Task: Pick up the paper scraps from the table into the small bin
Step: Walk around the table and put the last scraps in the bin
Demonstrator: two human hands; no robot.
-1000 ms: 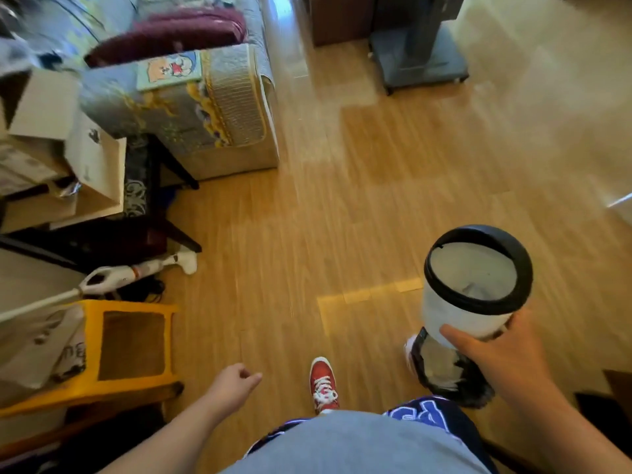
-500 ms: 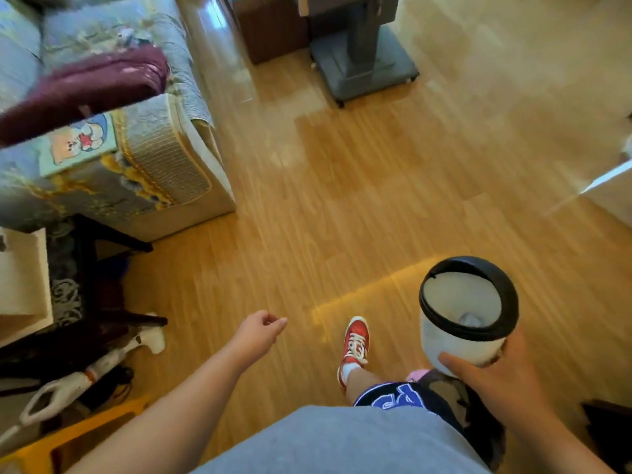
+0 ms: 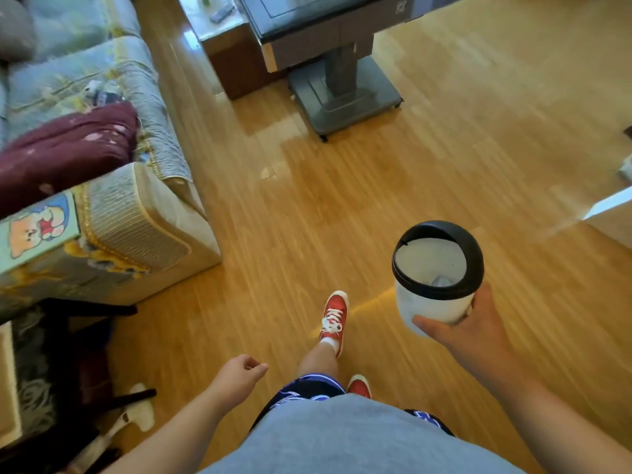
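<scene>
**Bin carried across a wooden floor**

A person in a grey top and dark blue shorts stands mid-stride on the floor, seen from above. The left hand hangs low beside the thigh, fingers loosely curled and holding nothing. The right hand grips the white wall of the bin from below, thumb laid across its near side, keeping it upright and clear of the floor. Inside its black rim lies a pale crumpled scrap, too blurred to make out further. One red shoe is planted ahead, between the two hands. To the left stands a sofa with a maroon blanket on it. Farther off, a grey table rests on a pedestal base
</scene>
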